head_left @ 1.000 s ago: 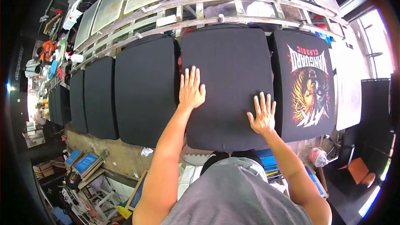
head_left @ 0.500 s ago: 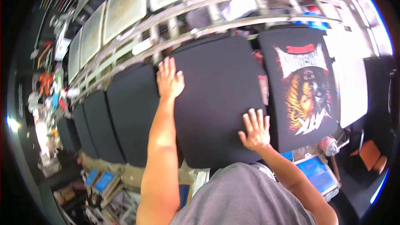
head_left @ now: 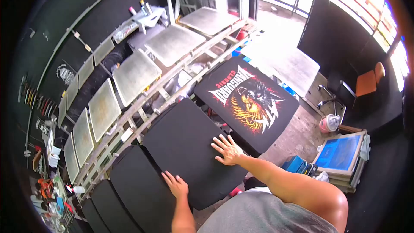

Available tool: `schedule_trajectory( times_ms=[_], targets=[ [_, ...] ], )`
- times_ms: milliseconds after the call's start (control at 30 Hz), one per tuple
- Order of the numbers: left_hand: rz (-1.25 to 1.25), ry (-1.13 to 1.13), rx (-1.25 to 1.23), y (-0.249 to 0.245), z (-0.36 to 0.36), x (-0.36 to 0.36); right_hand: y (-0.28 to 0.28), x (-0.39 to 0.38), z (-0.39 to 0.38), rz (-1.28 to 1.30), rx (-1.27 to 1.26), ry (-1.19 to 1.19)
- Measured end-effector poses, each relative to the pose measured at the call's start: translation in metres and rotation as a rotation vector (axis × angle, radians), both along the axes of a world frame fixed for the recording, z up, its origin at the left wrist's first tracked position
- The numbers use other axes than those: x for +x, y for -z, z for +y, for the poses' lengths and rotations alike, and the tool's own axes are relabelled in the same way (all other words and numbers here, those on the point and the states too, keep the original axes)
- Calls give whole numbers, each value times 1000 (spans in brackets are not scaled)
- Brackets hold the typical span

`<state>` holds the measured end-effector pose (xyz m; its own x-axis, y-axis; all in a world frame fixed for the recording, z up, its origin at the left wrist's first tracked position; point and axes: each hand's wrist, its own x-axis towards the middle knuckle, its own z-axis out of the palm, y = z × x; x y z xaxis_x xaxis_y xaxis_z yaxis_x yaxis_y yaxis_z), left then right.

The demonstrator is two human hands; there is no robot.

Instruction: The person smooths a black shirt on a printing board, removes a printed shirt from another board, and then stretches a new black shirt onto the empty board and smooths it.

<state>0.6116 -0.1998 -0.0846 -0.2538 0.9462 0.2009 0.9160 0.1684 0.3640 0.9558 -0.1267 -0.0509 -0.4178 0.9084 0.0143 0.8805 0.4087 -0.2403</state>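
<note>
The right hand (head_left: 228,151) was spread flat on the plain cloth (head_left: 185,133), the left hand (head_left: 177,185) was at its edge, fingers a bit apart, and 1 picture cloth (head_left: 250,101) beside it looked done, but the plain cloth had no picture.

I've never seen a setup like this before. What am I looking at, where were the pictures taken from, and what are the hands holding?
There is no machine arm here: these are a person's bare hands, and all three pictures come from one camera worn on the head. The left hand rests palm down at the left edge of a flat board covered in plain black cloth; the right hand rests near its right edge. Neither holds anything. To the right is a black-covered board with colourful animal artwork. More plain black-covered boards lie to the left, and farther off stands a row of pale rectangular boards.
</note>
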Motion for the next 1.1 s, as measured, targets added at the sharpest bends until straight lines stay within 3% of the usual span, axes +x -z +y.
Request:
schedule_trajectory(
  times_ms=[67,200,300,367,433,500,533,600,667,767,867,900,933,1000,1100],
  targets=[
    [-79,-56,-88,-3,-64,18,2,-1,-11,-36,29,42],
    [-392,-35,-26,6,-174,46,5,21,-72,-24,78,149],
    [-466,-173,37,33,-242,59,11,54,-133,53,85,210],
    [-494,-213,-71,39,-277,66,12,70,-170,48,40,313],
    [-499,-171,-290,44,-306,66,-52,76,-194,71,-618,550],
    [-483,-76,-528,44,-322,62,36,116,-217,-176,-642,729],
    [-472,-15,-632,44,-323,59,49,139,-233,-254,-692,652],
    [-449,113,-811,42,-315,56,55,170,-247,-323,-740,586],
    [-416,256,-937,44,-294,57,59,193,-265,-200,-956,784],
    [-390,449,-1040,38,-243,76,86,231,-276,-95,-1050,730],
    [-425,589,-1076,31,-178,120,93,258,-289,-103,-877,701],
    [-461,624,-1079,36,-152,142,69,258,-289,45,-986,994],
    [-547,747,-1067,83,-125,153,67,265,-293,88,-982,1003],
    [-917,650,-1198,20,-84,215,72,290,-304,164,-959,1028],
    [-978,653,-996,-12,-24,294,109,336,-327,290,-879,1052]
  ],
)
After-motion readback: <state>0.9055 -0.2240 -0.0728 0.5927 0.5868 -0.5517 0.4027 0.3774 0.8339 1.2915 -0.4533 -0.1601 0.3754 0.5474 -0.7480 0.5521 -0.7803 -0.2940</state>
